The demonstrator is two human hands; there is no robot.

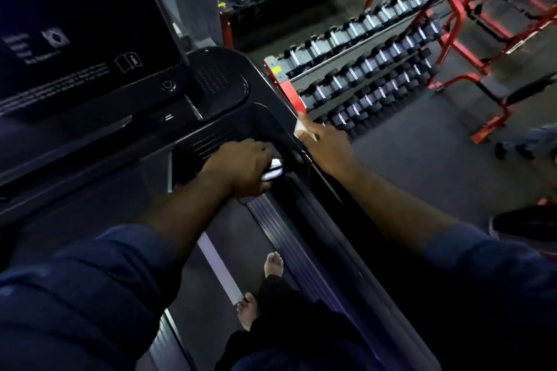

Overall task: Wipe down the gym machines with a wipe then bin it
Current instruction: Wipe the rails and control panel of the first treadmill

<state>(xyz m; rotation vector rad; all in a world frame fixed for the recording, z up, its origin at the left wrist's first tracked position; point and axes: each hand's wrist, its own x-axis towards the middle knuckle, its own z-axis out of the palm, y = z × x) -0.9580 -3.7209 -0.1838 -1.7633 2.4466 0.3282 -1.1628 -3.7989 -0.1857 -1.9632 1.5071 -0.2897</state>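
I stand on a dark treadmill (211, 90), looking down over its console. My left hand (241, 167) is curled round the handgrip (274, 170), whose silver sensor plate shows beside my fingers. My right hand (327, 146) reaches to the console's right edge. Its fingers lie stretched out and press a small white wipe (302, 129) against that edge. Most of the wipe is hidden under the fingers. No bin is in view.
The treadmill screen (75, 24) rises at the upper left and the belt (223, 250) runs under my bare feet (272, 265). To the right stand red dumbbell racks (361, 69) and red benches (482, 90) on grey floor (422, 166).
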